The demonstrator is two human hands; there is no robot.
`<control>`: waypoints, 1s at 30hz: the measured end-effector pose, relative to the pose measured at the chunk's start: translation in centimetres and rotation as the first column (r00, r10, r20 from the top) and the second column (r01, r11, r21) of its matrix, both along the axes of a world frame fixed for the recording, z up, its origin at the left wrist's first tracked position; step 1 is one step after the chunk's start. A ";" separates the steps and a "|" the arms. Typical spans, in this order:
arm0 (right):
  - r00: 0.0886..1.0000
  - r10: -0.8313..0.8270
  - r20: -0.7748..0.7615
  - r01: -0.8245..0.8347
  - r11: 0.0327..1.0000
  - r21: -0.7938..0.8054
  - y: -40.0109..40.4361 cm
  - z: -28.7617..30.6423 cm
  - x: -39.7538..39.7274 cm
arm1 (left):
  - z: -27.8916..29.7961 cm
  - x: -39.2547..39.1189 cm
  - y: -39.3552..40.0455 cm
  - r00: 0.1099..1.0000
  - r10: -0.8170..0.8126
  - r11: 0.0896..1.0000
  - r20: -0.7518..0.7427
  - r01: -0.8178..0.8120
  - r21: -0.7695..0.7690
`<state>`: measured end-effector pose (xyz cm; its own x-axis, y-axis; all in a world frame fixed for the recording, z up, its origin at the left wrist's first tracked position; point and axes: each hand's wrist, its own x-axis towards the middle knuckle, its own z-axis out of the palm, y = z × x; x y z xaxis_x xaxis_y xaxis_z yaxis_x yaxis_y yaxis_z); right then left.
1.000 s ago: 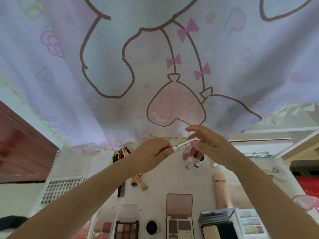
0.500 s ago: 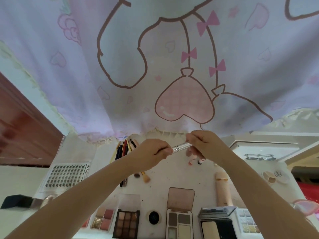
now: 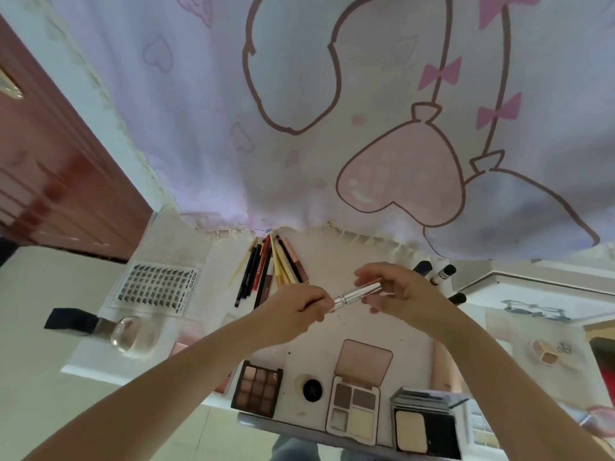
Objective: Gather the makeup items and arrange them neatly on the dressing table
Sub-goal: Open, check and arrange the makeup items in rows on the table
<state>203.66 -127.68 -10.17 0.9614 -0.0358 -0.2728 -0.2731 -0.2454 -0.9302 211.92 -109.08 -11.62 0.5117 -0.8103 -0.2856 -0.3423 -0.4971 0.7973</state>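
At the centre of the frame both hands hold a slim silver makeup tube [image 3: 357, 293] above the white tabletop [image 3: 336, 257]: the left hand [image 3: 296, 306] pinches its lower end, the right hand [image 3: 399, 294] curls round its upper end. Pencils [image 3: 269, 267] (fanned out) lie just above; open eyeshadow palettes [image 3: 258, 389] sit along the lower edge.

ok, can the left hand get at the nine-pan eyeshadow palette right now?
Probably not yet: the left hand grips one end of the silver tube, which the right hand also holds. The eyeshadow palette itself lies uncovered just below it.
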 end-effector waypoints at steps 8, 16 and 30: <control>0.982 0.186 -0.031 -0.186 0.982 0.000 1.6 -0.1 0.8 | -0.3 -3.4 2.2 0.978 0.207 0.978 -0.006 -0.207 0.036; 0.979 0.200 -0.034 -0.200 0.980 0.003 2.2 -1.5 0.5 | -0.2 -5.5 2.6 0.948 0.314 0.945 0.047 -0.317 0.076; 0.937 -0.336 -0.096 0.333 0.942 -0.042 1.9 -5.1 2.3 | -4.2 2.2 1.0 0.960 0.260 0.945 -0.105 -0.230 0.232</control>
